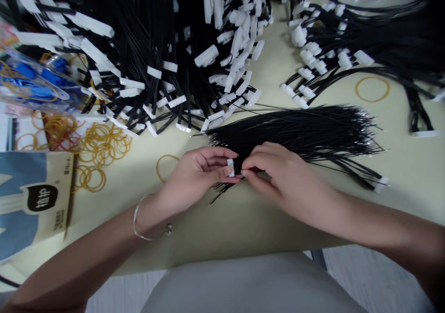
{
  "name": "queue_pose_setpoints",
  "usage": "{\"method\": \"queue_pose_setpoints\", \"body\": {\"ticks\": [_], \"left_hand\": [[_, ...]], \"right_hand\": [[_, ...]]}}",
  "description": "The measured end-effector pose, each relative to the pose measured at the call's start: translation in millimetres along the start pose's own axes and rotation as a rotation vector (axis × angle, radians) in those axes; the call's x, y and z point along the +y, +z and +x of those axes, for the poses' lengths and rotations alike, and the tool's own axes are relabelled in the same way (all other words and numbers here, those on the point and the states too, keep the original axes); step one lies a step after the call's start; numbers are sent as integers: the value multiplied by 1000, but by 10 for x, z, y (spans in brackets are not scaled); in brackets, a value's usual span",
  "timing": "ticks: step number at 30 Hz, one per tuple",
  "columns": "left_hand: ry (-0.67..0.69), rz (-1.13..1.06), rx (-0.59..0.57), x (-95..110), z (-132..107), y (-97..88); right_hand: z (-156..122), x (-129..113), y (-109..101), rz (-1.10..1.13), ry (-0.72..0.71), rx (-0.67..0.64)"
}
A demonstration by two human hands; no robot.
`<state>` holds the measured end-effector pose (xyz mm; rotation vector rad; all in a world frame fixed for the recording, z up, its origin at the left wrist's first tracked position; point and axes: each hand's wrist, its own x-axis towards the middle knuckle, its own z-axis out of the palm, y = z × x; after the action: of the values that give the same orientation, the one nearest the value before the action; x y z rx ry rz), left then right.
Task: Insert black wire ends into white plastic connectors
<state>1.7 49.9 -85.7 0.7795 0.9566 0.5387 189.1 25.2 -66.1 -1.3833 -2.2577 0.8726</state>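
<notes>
Our left hand [201,169] is closed in a pinch on a small white plastic connector [230,167]. The connector's long side points straight away from us, and it sits at the tips of that hand's fingers. Our right hand [278,178] is just beside it and pinches the thin black wires [295,137]. The wires lie long and flat, going left to right on the tabletop [215,239]. Up past them is a big pile of black wires with white connectors [156,39]. Rubber bands [100,146] lie to the left.
</notes>
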Motion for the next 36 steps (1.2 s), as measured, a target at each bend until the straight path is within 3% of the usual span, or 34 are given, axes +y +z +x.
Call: {"method": "queue_pose_setpoints", "body": {"ticks": [17, 31, 36], "left_hand": [[13, -44, 43, -5, -12, 26], [71, 98, 91, 57, -67, 157], [30, 208, 44, 52, -45, 148]], "right_hand": [[-11, -67, 145, -160, -30, 105], [-59, 0, 16, -275, -102, 104], [-65, 28, -52, -257, -165, 81]]}}
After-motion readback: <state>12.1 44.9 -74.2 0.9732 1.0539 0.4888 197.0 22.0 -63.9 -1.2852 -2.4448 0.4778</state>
